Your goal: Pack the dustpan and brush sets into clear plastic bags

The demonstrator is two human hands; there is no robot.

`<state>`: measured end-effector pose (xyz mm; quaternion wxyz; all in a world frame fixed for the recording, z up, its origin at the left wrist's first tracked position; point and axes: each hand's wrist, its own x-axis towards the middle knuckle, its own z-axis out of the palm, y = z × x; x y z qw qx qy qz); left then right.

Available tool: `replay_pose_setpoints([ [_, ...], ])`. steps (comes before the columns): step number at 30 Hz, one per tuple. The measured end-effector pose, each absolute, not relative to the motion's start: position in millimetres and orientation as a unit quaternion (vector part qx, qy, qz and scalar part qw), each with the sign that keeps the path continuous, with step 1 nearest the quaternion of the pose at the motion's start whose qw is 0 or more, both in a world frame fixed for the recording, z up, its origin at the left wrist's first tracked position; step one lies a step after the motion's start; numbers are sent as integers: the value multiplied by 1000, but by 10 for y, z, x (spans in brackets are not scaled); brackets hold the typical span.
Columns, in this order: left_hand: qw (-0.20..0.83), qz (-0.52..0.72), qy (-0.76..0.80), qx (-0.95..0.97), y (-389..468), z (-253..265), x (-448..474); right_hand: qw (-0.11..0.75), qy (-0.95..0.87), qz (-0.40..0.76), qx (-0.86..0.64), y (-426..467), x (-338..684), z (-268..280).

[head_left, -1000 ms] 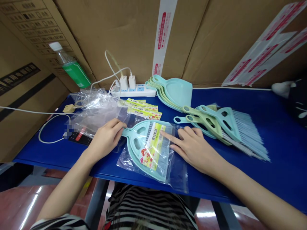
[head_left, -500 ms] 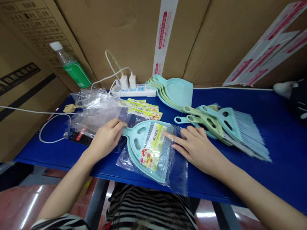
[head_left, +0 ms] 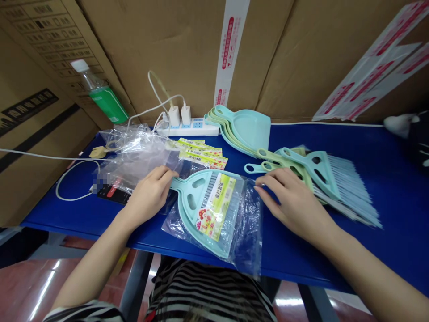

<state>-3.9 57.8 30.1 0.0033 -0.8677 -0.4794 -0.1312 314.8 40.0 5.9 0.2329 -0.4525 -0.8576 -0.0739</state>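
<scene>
The left hand (head_left: 150,190) pinches the handle (head_left: 176,184) of the blue dustpan set (head_left: 182,210), which lies on the table (head_left: 284,257) partly inside a clear bag (head_left: 250,237); right of the set, the right hand (head_left: 291,203) has its fingertips narrowly apart by the bag's edge, whether gripping film I cannot tell; beyond the set are labels (head_left: 208,158) and stacked dustpans (head_left: 253,127), and to its right, brushes (head_left: 348,179)

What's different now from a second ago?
The right hand moved rightward off the label, to the edge of the clear bag; whether it pinches it, I can't tell. The left hand still holds the blue dustpan by its handle.
</scene>
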Motion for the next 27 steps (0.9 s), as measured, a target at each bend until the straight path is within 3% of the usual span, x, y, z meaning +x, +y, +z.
replay_pose_setpoints([
  [11, -1, -124, -485, -866, 610, 283, -49, 253, -847, 23, -467, 434, 3123, -99],
  [17, -12, -141, -466, -873, 606, 282, -53, 199, -847, 84, -486, 363, 3122, 4],
  [27, -42, -134, -438, -888, 592, 257, -29, 233, -844, 122, -468, 377, 3075, 0],
])
